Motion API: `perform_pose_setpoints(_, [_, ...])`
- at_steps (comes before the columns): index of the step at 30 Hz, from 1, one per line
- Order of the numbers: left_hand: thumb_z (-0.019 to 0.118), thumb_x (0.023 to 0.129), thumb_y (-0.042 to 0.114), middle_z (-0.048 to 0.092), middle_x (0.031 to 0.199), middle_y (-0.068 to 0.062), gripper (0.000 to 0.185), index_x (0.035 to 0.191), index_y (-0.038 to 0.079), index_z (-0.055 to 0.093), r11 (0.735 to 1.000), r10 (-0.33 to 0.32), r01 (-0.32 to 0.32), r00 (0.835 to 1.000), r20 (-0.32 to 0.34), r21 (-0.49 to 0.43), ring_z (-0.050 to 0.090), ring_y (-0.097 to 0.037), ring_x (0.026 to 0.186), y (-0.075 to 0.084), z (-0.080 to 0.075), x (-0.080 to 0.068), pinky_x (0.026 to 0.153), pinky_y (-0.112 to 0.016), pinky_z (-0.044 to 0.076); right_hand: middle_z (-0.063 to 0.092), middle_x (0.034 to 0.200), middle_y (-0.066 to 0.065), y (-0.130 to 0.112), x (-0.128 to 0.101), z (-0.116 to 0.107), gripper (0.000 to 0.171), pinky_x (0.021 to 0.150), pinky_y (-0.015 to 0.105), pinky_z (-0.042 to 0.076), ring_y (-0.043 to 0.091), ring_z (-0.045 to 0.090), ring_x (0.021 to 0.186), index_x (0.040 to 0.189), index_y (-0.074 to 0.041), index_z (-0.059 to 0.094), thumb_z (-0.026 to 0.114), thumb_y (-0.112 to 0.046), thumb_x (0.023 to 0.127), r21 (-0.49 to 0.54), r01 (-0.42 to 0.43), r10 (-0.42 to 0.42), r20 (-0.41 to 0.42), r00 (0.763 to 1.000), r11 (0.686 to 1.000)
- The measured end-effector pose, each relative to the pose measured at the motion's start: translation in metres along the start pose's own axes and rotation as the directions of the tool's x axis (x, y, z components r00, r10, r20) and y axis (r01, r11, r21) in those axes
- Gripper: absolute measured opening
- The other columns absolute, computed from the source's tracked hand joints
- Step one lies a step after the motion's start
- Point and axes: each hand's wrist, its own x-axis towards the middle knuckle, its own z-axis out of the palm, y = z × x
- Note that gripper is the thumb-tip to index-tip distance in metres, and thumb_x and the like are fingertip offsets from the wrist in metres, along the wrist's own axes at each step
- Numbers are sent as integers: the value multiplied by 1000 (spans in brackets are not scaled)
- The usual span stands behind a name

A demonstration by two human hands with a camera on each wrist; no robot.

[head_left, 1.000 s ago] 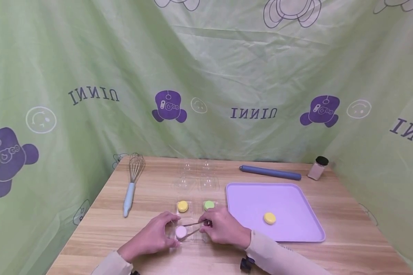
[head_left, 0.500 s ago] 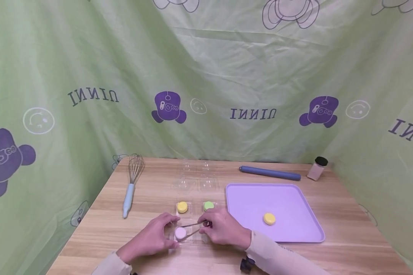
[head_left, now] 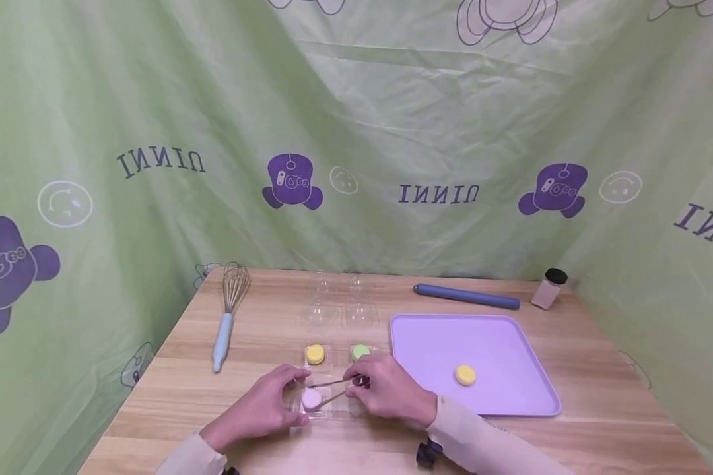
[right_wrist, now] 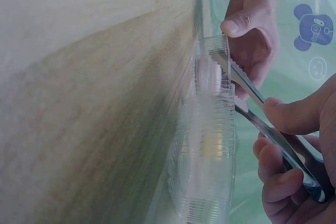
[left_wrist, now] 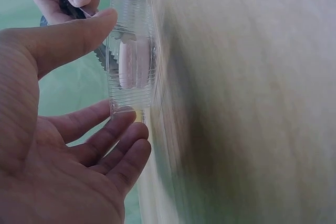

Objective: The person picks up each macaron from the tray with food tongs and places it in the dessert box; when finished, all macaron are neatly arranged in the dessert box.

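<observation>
A clear plastic macaron box point(right_wrist: 205, 187) lies on the table, its domed lid point(head_left: 317, 314) folded out behind. My left hand point(head_left: 264, 404) holds the near-left compartment between thumb and fingers at opposite edges. In that compartment sits a pink macaron point(head_left: 311, 398). My right hand point(head_left: 389, 389) grips metal tongs point(right_wrist: 270, 132) with serrated tips; the tips stand apart around the pink macaron, and whether one touches it I cannot tell. A yellow macaron point(head_left: 315, 354) fills the far-left compartment, a green macaron point(head_left: 360, 353) the far-right. My right hand partly hides the near-right compartment.
To the right, a purple tray point(head_left: 416, 389) carries another yellow macaron point(head_left: 465, 375). A blue rolling pin point(head_left: 466, 296) and a black-lidded jar point(head_left: 549, 289) stand behind it. A whisk point(head_left: 228, 316) lies at left. Green printed cloth surrounds the wooden table point(head_left: 178, 389).
The near arm of the tongs has shifted slightly right, away from the pink macaron's near side. Both hands stay almost in place, and the macarons stay in their compartments.
</observation>
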Motion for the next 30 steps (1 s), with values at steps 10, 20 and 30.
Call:
perform_pose_setpoints(10, [89, 68, 41, 65, 121, -5, 78, 130, 5, 62, 1000, -7, 8, 999, -43, 23, 62, -22, 108, 4, -6, 0, 94, -46, 58, 73, 82, -5, 0, 0, -15, 19, 66, 2, 50, -7, 61, 73, 98, -11, 78, 84, -18, 82, 113, -89, 90, -2, 996, 990])
perform_pose_setpoints(20, [88, 72, 43, 64, 132, -5, 79, 137, 9, 59, 994, 47, -33, 989, -142, 100, 62, -29, 120, 22, -48, 20, 104, -54, 54, 76, 87, -2, 14, 0, -52, 20, 68, 16, 58, -1, 66, 74, 100, -12, 78, 83, -14, 81, 182, -161, 187, -135, 973, 970])
perform_pose_setpoints(30, [88, 69, 49, 55, 146, -4, 86, 142, 15, 56, 993, 57, -53, 998, -37, 107, 52, -29, 136, 50, -42, 43, 115, -56, 45, 79, 94, 0, 36, -14, -91, 24, 60, 20, 58, -1, 65, 72, 100, -17, 79, 86, -10, 78, 202, -311, 355, -247, 901, 929])
